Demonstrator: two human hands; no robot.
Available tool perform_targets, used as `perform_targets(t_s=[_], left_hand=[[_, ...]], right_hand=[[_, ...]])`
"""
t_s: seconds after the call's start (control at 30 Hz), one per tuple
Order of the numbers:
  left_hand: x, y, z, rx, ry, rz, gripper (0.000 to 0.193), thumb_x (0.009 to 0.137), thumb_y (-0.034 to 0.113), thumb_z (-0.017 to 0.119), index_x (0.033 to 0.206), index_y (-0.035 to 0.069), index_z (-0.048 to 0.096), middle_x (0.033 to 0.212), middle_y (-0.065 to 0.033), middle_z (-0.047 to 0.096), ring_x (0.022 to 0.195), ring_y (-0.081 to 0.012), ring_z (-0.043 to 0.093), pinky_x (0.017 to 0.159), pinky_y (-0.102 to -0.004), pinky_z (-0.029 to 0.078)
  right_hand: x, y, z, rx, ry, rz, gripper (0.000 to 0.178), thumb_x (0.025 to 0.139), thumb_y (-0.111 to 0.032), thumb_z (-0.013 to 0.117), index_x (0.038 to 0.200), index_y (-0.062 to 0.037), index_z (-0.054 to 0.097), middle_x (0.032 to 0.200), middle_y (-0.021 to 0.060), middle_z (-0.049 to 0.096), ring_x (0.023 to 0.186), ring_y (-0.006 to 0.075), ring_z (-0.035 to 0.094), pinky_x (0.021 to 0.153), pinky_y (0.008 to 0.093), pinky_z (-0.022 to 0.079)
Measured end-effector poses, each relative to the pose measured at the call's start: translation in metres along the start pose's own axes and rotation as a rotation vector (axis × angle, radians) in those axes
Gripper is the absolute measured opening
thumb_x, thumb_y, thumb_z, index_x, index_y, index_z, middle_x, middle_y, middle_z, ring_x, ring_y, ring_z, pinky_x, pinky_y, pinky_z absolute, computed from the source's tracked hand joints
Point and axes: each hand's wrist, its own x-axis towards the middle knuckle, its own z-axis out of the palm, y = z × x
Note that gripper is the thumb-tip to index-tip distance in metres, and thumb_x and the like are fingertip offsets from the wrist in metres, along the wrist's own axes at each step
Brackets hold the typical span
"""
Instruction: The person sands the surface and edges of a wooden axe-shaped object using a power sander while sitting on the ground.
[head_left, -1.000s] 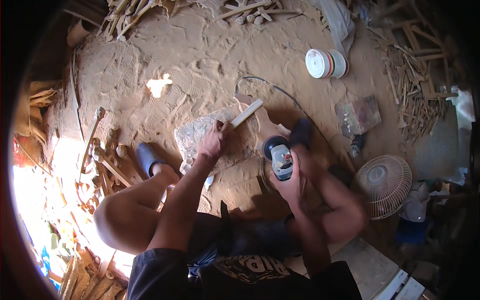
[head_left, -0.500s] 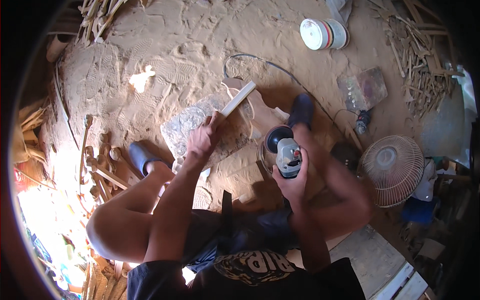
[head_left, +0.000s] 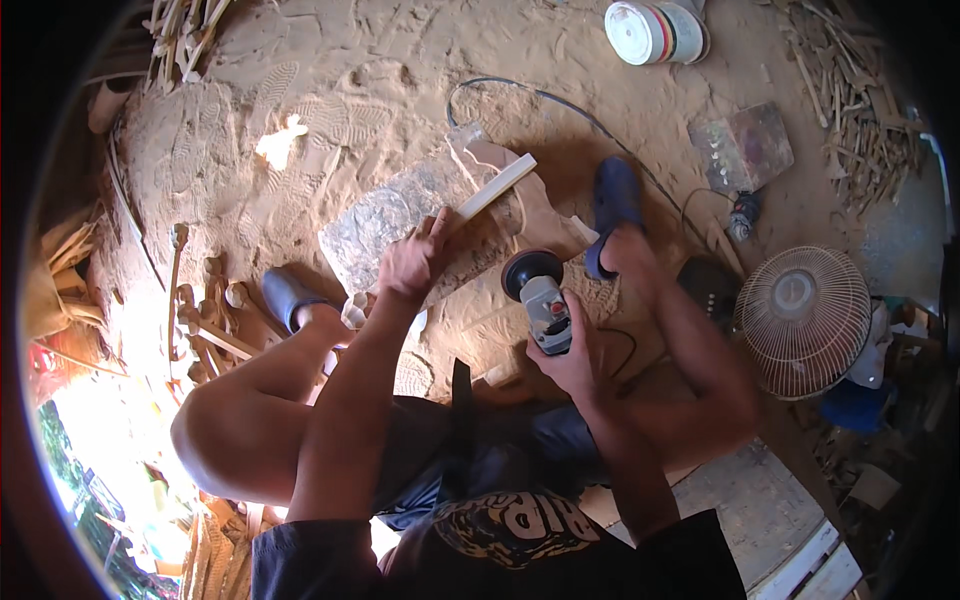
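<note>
My left hand (head_left: 412,262) is closed round the near end of a pale, straight-edged wooden strip (head_left: 500,187). The strip points up and to the right, over a mottled, flat-topped block (head_left: 365,235) on the sand. In my right hand (head_left: 572,358) is a grey angle grinder (head_left: 547,308) with a round, dark sanding disc (head_left: 528,270). The disc tilts up, apart from the strip and just below it. Whether the disc spins cannot be told. A curved, flat wooden piece (head_left: 540,215) lies under the strip's far end.
My feet in dark clogs (head_left: 618,195) flank the block. A black cable (head_left: 585,112) loops across the sand. To the right stand a round fan (head_left: 803,315) and a stained board (head_left: 742,150). Turned wooden legs (head_left: 205,320) lie left; a white bucket (head_left: 650,33) lies at the back.
The grinder in my right hand has moved left, nearer the strip. My left hand and the strip have shifted slightly right. The whole view has also shifted a little.
</note>
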Motion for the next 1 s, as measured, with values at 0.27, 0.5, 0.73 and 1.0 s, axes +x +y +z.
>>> perform_targets(t_s=[0.27,0.5,0.73,1.0], left_hand=[[-0.001,-0.007,0.006,-0.072,0.044,0.059,0.073,0.098,0.039,0.072,0.161,0.014,0.045,0.138,-0.015,0.066,0.097,-0.0421,0.075,0.079,-0.0524,0.062],[0.002,-0.004,0.006,-0.102,0.097,0.064,0.066,0.1,0.034,0.07,0.159,0.015,0.048,0.133,-0.0153,0.068,0.094,-0.0436,0.074,0.078,-0.0539,0.061],[0.001,0.004,-0.002,-0.088,0.096,0.04,0.061,0.102,0.033,0.068,0.157,0.014,0.05,0.132,-0.016,0.069,0.092,-0.0438,0.074,0.078,-0.0541,0.061],[0.002,-0.002,0.006,-0.042,0.178,0.124,0.062,0.101,0.036,0.071,0.156,0.013,0.051,0.128,-0.0188,0.07,0.089,-0.044,0.075,0.072,-0.0533,0.062]], right_hand=[[-0.008,0.013,0.007,-0.075,-0.063,-0.008,0.1,0.071,-0.028,0.094,0.157,-0.0104,0.046,0.126,0.0212,0.071,0.107,0.038,0.074,0.087,0.047,0.063],[-0.001,0.029,-0.002,-0.033,0.116,0.104,0.095,0.072,-0.023,0.094,0.153,-0.0068,0.048,0.122,0.0234,0.073,0.106,0.0423,0.075,0.087,0.0478,0.063],[0.014,0.026,-0.006,0.067,0.236,0.367,0.09,0.075,-0.026,0.092,0.151,-0.0058,0.048,0.114,0.024,0.075,0.101,0.0443,0.075,0.086,0.0493,0.062],[-0.001,0.012,0.008,-0.047,-0.119,-0.008,0.1,0.068,-0.024,0.097,0.155,-0.0084,0.048,0.128,0.0204,0.071,0.108,0.0408,0.074,0.09,0.0487,0.061]])
